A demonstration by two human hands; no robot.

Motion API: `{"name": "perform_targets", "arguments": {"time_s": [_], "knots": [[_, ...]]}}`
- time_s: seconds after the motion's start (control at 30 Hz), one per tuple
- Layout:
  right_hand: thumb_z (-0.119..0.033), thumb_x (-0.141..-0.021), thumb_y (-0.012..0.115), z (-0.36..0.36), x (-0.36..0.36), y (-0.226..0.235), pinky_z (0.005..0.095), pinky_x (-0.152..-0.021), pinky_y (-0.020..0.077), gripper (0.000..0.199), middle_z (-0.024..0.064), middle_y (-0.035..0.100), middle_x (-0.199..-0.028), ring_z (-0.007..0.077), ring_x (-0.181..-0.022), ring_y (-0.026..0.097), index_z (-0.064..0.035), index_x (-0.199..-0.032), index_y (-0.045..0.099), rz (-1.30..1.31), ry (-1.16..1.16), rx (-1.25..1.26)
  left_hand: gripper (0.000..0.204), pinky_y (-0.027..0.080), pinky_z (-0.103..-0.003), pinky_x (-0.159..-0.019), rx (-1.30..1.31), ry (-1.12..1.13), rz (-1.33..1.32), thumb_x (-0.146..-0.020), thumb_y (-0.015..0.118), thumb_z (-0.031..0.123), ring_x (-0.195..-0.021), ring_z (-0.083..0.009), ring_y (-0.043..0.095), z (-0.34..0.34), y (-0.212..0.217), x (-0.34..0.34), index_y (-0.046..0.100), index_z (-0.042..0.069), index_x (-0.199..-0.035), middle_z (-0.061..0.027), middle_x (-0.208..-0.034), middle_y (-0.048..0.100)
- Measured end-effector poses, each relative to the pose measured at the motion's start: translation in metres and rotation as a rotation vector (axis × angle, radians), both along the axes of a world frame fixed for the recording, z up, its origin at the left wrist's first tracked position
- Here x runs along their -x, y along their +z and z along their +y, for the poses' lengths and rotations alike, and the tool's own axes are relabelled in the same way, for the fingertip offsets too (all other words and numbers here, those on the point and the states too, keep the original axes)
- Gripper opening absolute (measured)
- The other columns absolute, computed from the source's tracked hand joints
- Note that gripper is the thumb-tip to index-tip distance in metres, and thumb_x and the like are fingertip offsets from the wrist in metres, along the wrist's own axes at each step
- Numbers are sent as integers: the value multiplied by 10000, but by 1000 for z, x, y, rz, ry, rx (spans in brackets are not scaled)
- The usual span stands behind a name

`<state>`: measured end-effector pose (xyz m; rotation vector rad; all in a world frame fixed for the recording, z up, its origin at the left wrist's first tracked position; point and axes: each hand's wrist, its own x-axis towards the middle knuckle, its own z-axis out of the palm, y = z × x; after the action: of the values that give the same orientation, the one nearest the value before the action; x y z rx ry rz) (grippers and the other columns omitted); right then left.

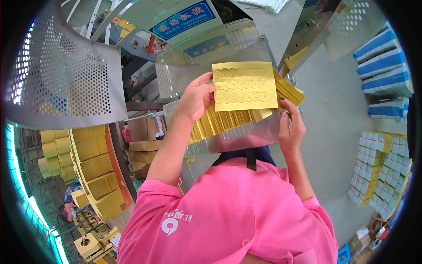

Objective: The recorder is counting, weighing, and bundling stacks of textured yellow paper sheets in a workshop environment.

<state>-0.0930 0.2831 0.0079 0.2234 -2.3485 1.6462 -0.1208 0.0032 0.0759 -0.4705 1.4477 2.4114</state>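
Note:
A rectangular yellow paper sheet [245, 86] with rows of embossed curls is held up before me, over a clear tray [246, 134]. By its left edge it is gripped by my left hand [200, 97], the thumb at the edge and the fingers partly hidden. Near the sheet's lower right corner is my right hand [292, 125]. Its fingers are loosely bent, with a gap between thumb and fingers. Below the sheet, a row of yellow paper sheets [226, 123] stands packed on the tray. Another fanned bundle of yellow sheets [288, 90] shows behind the right corner.
Perforated metal guards [83, 75] rise at left. A machine with a blue sign [184, 20] stands ahead. Stacked yellow bundles [99, 165] lie at left, where a person [68, 211] is beyond. At right are blue-and-white packs [382, 66] and banded white bundles [369, 163].

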Motion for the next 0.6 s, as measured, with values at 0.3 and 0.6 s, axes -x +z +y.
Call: {"name": "perform_targets", "arguments": {"time_s": [0.3, 0.6], "knots": [[26, -902, 549, 2, 3, 2, 314, -843, 524, 269, 147, 700, -1045, 238, -961, 685, 21, -1162, 618, -37, -9, -17, 326, 513, -263, -789, 128, -49, -57, -895, 459, -2, -925, -149, 642, 8, 9, -7, 597, -10, -1190, -80, -1060, 662], [25, -913, 557, 1, 5, 2, 290, -790, 536, 249, 128, 714, -985, 188, -886, 693, 23, -1156, 611, -27, 7, 63, 137, 419, -197, -661, 531, -3, -12, -890, 479, 31, -744, -43, 536, 8, 19, -42, 614, 45, -911, 23, -822, 595]]}}
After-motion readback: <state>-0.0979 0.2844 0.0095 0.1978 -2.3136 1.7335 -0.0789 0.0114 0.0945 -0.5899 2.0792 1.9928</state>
